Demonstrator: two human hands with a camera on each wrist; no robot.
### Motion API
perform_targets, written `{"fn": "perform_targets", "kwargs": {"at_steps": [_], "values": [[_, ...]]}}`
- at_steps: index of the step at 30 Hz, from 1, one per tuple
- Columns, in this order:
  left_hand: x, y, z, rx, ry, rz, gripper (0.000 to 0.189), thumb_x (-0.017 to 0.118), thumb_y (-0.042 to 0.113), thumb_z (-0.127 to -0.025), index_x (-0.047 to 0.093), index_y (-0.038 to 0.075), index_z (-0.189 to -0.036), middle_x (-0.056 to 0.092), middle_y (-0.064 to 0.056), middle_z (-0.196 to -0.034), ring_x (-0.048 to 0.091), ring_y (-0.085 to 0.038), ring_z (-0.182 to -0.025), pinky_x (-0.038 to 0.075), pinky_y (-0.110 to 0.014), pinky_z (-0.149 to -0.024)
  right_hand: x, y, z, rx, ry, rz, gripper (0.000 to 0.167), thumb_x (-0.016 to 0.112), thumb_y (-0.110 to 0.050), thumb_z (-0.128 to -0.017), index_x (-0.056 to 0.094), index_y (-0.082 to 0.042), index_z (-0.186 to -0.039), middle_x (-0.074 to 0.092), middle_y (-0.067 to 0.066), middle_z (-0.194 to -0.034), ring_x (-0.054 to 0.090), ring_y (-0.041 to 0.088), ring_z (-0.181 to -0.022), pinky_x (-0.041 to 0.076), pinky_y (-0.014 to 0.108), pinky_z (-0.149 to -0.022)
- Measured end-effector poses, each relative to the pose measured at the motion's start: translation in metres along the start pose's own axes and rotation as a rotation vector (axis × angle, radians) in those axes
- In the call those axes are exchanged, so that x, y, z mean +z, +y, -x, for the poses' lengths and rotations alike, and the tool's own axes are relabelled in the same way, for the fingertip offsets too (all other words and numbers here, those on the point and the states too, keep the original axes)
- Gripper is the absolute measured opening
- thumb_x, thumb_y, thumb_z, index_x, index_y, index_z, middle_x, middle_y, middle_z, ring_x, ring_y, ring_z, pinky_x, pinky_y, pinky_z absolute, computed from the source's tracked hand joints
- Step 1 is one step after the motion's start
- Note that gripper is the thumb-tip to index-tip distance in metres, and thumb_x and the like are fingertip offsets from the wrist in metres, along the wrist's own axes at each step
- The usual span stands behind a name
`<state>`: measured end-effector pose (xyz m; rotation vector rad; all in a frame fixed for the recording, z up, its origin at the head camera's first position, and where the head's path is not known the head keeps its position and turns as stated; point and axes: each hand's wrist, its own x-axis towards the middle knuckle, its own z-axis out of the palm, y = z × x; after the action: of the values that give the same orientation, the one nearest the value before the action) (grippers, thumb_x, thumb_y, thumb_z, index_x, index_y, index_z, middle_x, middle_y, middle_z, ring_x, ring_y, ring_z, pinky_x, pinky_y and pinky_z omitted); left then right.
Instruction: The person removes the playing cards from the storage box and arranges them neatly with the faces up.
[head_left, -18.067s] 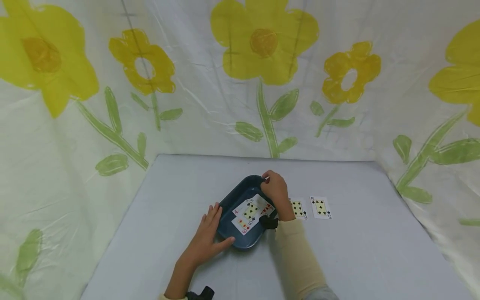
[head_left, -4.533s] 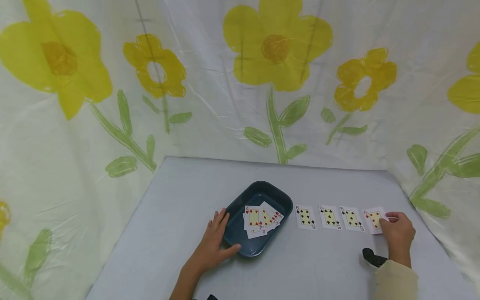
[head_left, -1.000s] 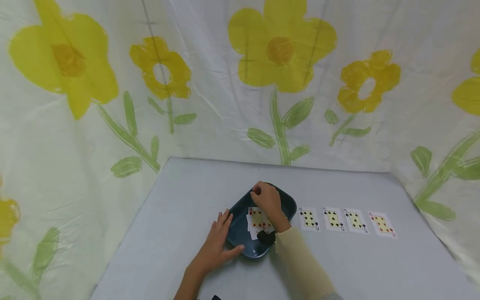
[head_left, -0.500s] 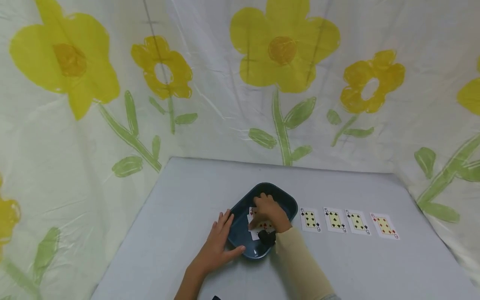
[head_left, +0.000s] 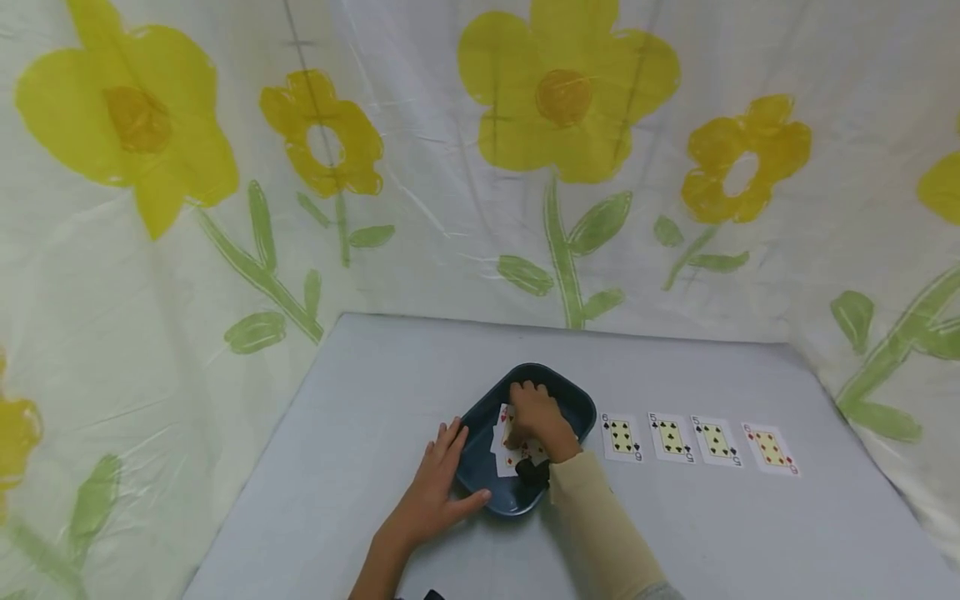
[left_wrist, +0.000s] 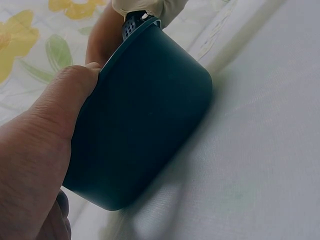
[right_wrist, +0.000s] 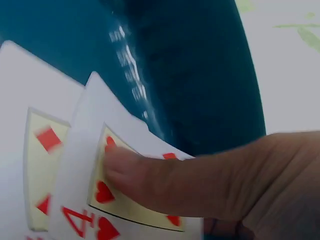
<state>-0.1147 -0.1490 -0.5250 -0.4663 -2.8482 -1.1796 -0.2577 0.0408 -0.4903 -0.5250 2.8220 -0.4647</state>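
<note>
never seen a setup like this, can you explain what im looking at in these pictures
No machine here, just a person's two bare hands. The wide picture is taken from the head, looking forward and down at a pale table; the two close ones are taken from each wrist. The left hand rests its fingers and thumb against a dark blue dish. The right hand reaches inside it, with its thumb on a four of hearts; whether it grips that card, I cannot tell. A diamonds card lies partly beneath the four of hearts. Right of the dish, face up in a row on the table, lie a black six, two black fives and a red six.
</note>
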Motion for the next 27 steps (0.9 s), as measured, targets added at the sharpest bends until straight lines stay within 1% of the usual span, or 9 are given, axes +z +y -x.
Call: {"fn": "perform_targets", "kwargs": {"at_steps": [2, 5, 7, 11, 15, 19, 22, 24, 27], "values": [[0.001, 0.0, 0.0, -0.005, 0.001, 0.004, 0.097, 0.071, 0.051, -0.09, 0.018, 0.013, -0.162, 0.008, -0.005, -0.168, -0.001, -0.027, -0.153, 0.008, -0.057, -0.119, 0.001, 0.0, -0.001, 0.009, 0.011, -0.034, 0.067, 0.095, -0.014, -0.065, 0.058, -0.003, -0.119, 0.06, 0.017, -0.114, 0.054, 0.034, -0.1, 0.049, 0.052, -0.09], [0.002, 0.0, 0.0, -0.013, 0.001, 0.009, 0.097, 0.071, 0.051, -0.089, 0.018, 0.014, -0.162, 0.008, -0.004, -0.168, -0.002, -0.025, -0.152, 0.008, -0.057, -0.119, 0.001, 0.001, -0.001, 0.01, 0.03, -0.126, 0.052, 0.088, -0.005, -0.071, 0.06, -0.006, -0.114, 0.062, 0.013, -0.104, 0.056, 0.029, -0.088, 0.053, 0.046, -0.078], [0.002, 0.0, 0.0, -0.015, 0.003, 0.007, 0.097, 0.072, 0.051, -0.089, 0.019, 0.014, -0.162, 0.008, -0.004, -0.168, -0.002, -0.025, -0.153, 0.008, -0.056, -0.119, -0.001, 0.003, 0.0, 0.011, 0.035, -0.197, 0.043, 0.083, -0.001, -0.075, 0.064, -0.008, -0.113, 0.064, 0.011, -0.102, 0.058, 0.025, -0.084, 0.054, 0.042, -0.071], [0.001, 0.001, 0.0, -0.014, 0.006, 0.0, 0.097, 0.072, 0.049, -0.089, 0.02, 0.013, -0.161, 0.009, -0.005, -0.168, -0.002, -0.026, -0.153, 0.008, -0.056, -0.119, -0.005, 0.007, 0.001, 0.003, 0.047, -0.319, 0.035, 0.075, 0.0, -0.083, 0.071, -0.01, -0.116, 0.064, 0.013, -0.117, 0.057, 0.025, -0.088, 0.053, 0.037, -0.069], [-0.001, 0.003, 0.0, -0.024, -0.001, -0.008, 0.097, 0.071, 0.053, -0.089, 0.019, 0.014, -0.162, 0.008, -0.002, -0.168, -0.002, -0.025, -0.153, 0.008, -0.056, -0.119, -0.01, 0.014, 0.0, -0.019, 0.037, -0.404, 0.036, 0.065, 0.004, -0.088, 0.072, -0.011, -0.12, 0.06, 0.016, -0.129, 0.056, 0.027, -0.092, 0.051, 0.035, -0.066], [-0.001, 0.003, -0.001, -0.028, -0.006, -0.016, 0.098, 0.069, 0.057, -0.088, 0.019, 0.014, -0.162, 0.007, 0.0, -0.168, -0.002, -0.025, -0.153, 0.008, -0.055, -0.119, -0.011, 0.022, 0.0, -0.05, 0.025, -0.445, 0.033, 0.069, 0.0, -0.089, 0.069, -0.011, -0.119, 0.061, 0.013, -0.127, 0.059, 0.027, -0.1, 0.052, 0.041, -0.075], [0.0, 0.002, -0.001, -0.031, -0.005, -0.016, 0.098, 0.07, 0.055, -0.088, 0.02, 0.014, -0.162, 0.007, 0.001, -0.168, -0.002, -0.024, -0.153, 0.008, -0.055, -0.119, -0.014, 0.026, 0.004, -0.077, 0.022, -0.468, 0.027, 0.075, -0.004, -0.086, 0.069, -0.011, -0.112, 0.064, 0.009, -0.117, 0.06, 0.024, -0.098, 0.052, 0.043, -0.079], [0.0, 0.003, -0.001, -0.035, -0.005, -0.016, 0.097, 0.07, 0.054, -0.088, 0.02, 0.014, -0.161, 0.007, 0.001, -0.168, -0.002, -0.023, -0.153, 0.008, -0.055, -0.119, -0.017, 0.028, 0.008, -0.094, 0.017, -0.49, 0.023, 0.076, -0.004, -0.085, 0.07, -0.01, -0.107, 0.065, 0.007, -0.108, 0.06, 0.022, -0.089, 0.052, 0.039, -0.073], [0.001, 0.003, -0.001, -0.041, -0.004, -0.02, 0.097, 0.071, 0.054, -0.088, 0.02, 0.015, -0.161, 0.007, 0.002, -0.168, -0.002, -0.023, -0.153, 0.008, -0.055, -0.119, -0.022, 0.033, 0.016, -0.117, 0.024, -0.513, 0.022, 0.077, -0.005, -0.085, 0.072, -0.01, -0.106, 0.066, 0.006, -0.101, 0.059, 0.02, -0.082, 0.051, 0.035, -0.069]]}}
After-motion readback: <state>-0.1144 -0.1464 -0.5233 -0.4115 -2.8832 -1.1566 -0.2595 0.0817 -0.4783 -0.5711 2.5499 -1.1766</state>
